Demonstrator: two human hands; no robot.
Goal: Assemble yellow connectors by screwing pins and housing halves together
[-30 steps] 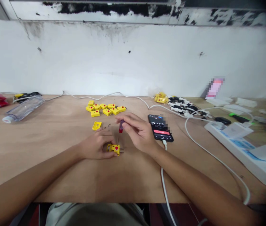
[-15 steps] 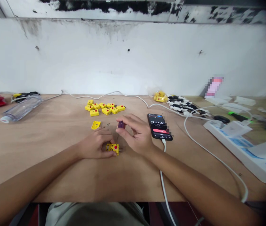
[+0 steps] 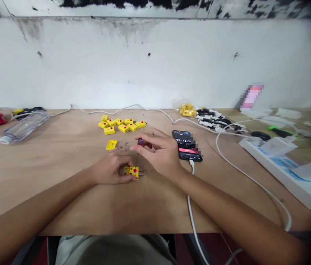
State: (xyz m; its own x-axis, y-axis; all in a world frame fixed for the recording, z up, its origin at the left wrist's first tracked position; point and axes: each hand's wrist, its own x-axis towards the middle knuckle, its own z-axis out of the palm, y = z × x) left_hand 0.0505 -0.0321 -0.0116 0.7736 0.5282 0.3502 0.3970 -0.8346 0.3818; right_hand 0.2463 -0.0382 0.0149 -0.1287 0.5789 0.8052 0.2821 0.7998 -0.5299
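Yellow connector sits on the bench, pinned at the fingertips of our left grip. Just above it, our right grip pinches a small screwdriver. Beyond both grips lie a loose yellow cover and a pile of connectors.

plug under left hand | phone right | plug pile behind

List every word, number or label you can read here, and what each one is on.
"00:12:5" on the phone screen; the last digit is blurred out.
The yellow connector under the left hand: a red dot, no legible lettering.
The power strip: blue markings too blurred to read.
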